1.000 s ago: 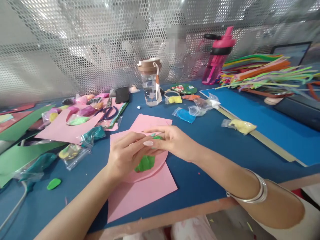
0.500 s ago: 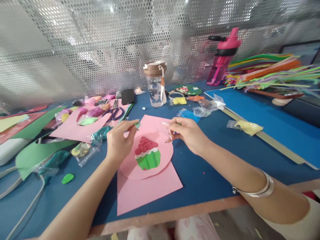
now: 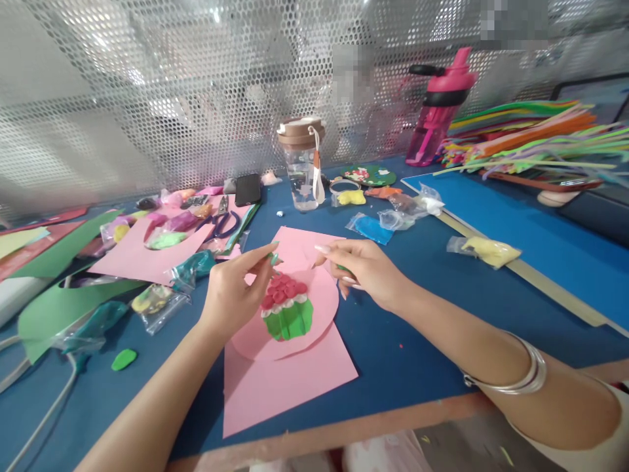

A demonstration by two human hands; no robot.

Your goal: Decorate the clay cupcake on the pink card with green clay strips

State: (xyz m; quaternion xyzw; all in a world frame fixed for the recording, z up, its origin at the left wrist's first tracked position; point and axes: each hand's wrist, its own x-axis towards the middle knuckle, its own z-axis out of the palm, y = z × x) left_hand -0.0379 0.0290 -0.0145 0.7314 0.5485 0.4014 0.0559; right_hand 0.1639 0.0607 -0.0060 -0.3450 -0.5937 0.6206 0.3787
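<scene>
My left hand [image 3: 236, 285] hovers over the left side of the pink paper circle [image 3: 322, 318], thumb and fingertips pinched together. Whatever is between them is too small to make out. My right hand [image 3: 366, 269] is over the circle's upper right edge, its fingers curled, with a bit of green clay [image 3: 344, 268] showing among them. Between and below the hands, a clay cupcake [image 3: 289, 318] lies on the circle, with a green ribbed cup, a white band and red balls heaped on top. Under the circle is a pink paper sheet [image 3: 295, 393].
A flat green clay piece [image 3: 124, 359] lies on the left. Bagged clay, cut paper and scissors [image 3: 226, 223] crowd the back left. A clear tumbler [image 3: 302, 174], a pink bottle [image 3: 437, 118] and pipe cleaners [image 3: 535, 141] stand or lie behind. A blue folder [image 3: 540, 242] is on the right.
Both hands stay pinched above the circle and have moved slightly closer together. The right fingers have curled further, and the left fingertips now overlap the top of the cupcake in view. The camera has shifted slightly.
</scene>
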